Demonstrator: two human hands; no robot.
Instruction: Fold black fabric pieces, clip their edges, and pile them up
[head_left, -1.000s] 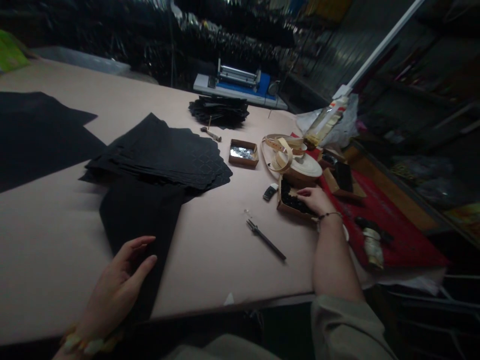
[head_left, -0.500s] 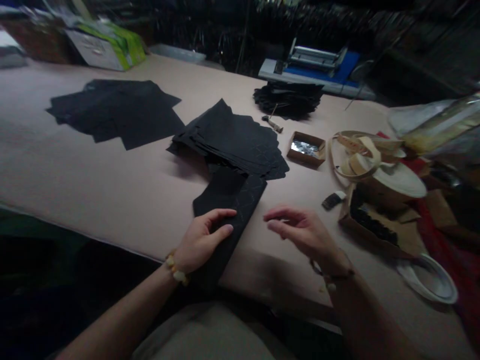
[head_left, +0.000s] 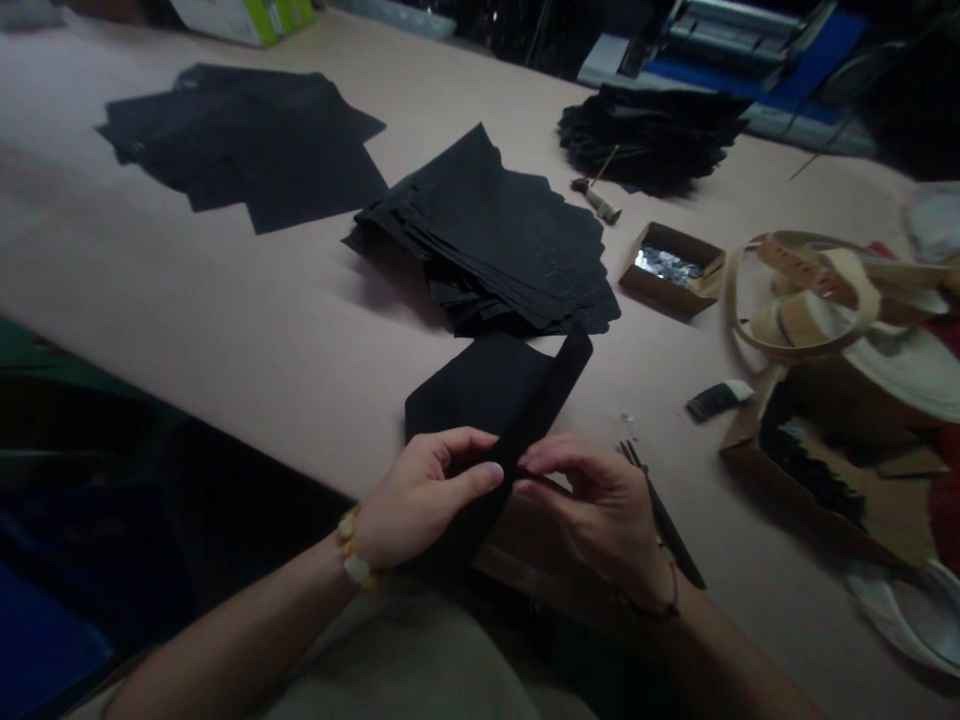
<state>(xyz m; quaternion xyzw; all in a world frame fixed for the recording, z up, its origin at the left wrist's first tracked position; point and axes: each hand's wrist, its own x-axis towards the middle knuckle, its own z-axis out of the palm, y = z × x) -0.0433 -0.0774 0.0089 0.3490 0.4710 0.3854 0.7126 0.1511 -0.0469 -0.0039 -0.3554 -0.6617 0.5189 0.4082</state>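
A black sheet [head_left: 472, 385] of leather-like material lies at the table's front edge, its right side turned up as a long strip [head_left: 559, 380]. My left hand [head_left: 431, 495] grips the sheet from the left, thumb on the strip and fingers partly hidden behind it. From the right, my right hand [head_left: 600, 505] pinches the strip's edge between thumb and fingertips. Just beyond lies a fanned stack of black sheets [head_left: 495, 230]. Beside my right hand rests a thin dark rod-like tool [head_left: 667, 520], partly covered by the wrist.
More black sheets [head_left: 255, 140] spread at the back left, and a dark pile [head_left: 652, 135] stands at the back. On the right are a small box of shiny pieces [head_left: 671, 270], coiled tan straps [head_left: 810, 290], a cardboard box [head_left: 810, 450] and a roll of tape [head_left: 915, 620].
My right hand has moved left onto the sheet's edge, and that side is now turned up. The thin tool has come into sight. The view has tilted down and shifted left.
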